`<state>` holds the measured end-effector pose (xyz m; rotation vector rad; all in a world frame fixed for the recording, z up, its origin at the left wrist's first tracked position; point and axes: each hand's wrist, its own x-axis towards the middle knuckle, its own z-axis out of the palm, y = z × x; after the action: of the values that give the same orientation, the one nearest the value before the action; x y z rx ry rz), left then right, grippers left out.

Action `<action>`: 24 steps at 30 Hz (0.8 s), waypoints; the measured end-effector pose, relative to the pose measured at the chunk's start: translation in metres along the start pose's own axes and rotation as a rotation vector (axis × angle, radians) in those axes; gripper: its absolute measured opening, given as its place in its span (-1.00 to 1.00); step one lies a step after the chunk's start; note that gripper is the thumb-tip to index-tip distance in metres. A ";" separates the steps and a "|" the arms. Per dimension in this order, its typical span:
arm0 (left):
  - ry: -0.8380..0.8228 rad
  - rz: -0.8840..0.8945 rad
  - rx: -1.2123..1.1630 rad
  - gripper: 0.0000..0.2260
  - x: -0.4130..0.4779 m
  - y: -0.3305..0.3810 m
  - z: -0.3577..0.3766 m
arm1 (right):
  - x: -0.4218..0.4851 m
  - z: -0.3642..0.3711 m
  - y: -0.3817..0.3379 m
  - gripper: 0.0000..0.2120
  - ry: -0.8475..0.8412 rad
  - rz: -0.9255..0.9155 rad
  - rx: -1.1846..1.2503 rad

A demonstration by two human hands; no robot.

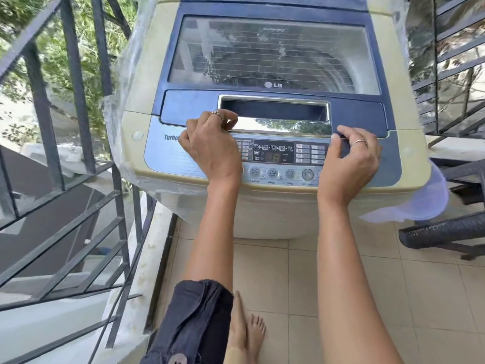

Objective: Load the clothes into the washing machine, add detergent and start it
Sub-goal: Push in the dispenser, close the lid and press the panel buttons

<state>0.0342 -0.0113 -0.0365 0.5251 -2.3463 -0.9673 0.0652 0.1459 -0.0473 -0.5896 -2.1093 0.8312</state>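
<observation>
- Dark navy cloth (194, 321) with a round button hangs draped over the left forearm, nearest the camera; below it, bare feet (249, 334) stand on pale floor tiles (328, 271).
- The washing machine (273, 198), cream-bodied with a blue top, stands on those tiles beside a dark metal railing (78, 101), with clear plastic sheeting (123, 106) loose along its left edge.
- The left hand (210, 145) rests over the left part of the control panel (275, 158), fingers curled, thumb and forefinger pinched at the lower edge of the chrome lid handle (278, 114); a ring shows on one finger.
- The right hand (351, 158) lies on the right part of the panel, fingers bent, fingertips touching the front edge of the blue lid (354, 114); it grips nothing I can make out.
- Beyond the hands, the lid is down and its clear window (275, 53) shows the drum beneath.
</observation>
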 end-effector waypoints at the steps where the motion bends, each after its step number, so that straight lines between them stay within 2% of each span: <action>1: -0.001 -0.002 -0.005 -0.67 0.000 -0.001 0.000 | 0.000 0.000 0.000 -0.86 0.004 0.000 -0.001; 24: -0.041 -0.025 0.001 -0.64 0.002 -0.003 0.001 | -0.002 0.004 0.000 -0.85 0.047 0.031 0.026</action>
<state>0.0325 -0.0137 -0.0389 0.5413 -2.3822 -0.9979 0.0628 0.1435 -0.0502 -0.6233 -2.0486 0.8533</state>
